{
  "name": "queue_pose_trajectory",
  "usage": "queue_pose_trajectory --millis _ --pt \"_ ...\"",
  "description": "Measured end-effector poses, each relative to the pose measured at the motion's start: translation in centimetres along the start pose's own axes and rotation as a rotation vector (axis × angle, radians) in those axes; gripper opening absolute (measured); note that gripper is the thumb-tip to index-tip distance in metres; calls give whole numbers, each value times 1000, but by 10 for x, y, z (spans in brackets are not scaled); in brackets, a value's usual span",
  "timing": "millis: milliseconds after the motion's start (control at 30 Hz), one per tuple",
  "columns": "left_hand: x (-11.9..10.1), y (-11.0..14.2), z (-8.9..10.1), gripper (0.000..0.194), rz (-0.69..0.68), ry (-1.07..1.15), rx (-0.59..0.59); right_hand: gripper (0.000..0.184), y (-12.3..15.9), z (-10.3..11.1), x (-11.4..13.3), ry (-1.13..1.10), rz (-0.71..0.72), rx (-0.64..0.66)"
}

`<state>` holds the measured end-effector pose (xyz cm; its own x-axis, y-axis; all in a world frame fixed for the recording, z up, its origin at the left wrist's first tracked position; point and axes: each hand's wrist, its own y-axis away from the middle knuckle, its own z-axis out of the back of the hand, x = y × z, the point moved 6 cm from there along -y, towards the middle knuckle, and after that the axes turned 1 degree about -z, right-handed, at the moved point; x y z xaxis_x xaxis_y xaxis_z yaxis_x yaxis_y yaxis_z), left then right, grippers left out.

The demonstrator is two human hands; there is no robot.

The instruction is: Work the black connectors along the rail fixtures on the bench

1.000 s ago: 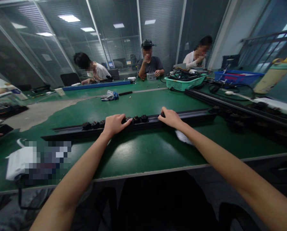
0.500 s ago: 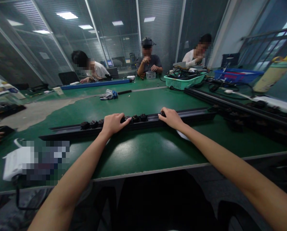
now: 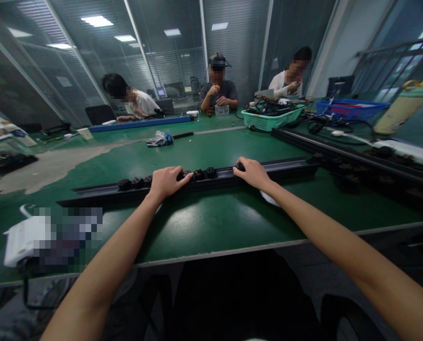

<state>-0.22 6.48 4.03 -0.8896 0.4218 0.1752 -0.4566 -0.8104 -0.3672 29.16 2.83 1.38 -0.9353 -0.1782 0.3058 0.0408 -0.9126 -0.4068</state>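
Note:
A long black channel rail (image 3: 229, 176) lies across the green table in front of me. Several small black knob-like parts (image 3: 198, 174) sit in a row in its groove, on both sides of my left hand (image 3: 166, 183). That hand is closed over the rail, its thumb along the near side and its fingers hidden behind. Farther right, my right hand (image 3: 251, 171) pinches one small black part (image 3: 239, 166) at the groove. Its thumb and fingertips are bent round this part. Bare groove shows between that piece and the row.
Another long black rail (image 3: 325, 144) lies at right, beside dark parts and a white power strip (image 3: 406, 150). Farther back are a green basket (image 3: 264, 121) of cables, a blue tray (image 3: 353, 111) and gloves (image 3: 160, 139). A white adapter (image 3: 22, 241) sits near left. Several people sit around the table.
My hands and the rail stay practically in place. At the left edge, another person's hand and a dark object have gone out of view. The person at far right has lowered a hand slightly.

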Motion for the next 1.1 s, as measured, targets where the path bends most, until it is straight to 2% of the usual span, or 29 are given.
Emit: queue_pose_trajectory --millis 1100 --pt "2 0 -3 71 15 16 12 24 1 6 -3 2 -56 9"
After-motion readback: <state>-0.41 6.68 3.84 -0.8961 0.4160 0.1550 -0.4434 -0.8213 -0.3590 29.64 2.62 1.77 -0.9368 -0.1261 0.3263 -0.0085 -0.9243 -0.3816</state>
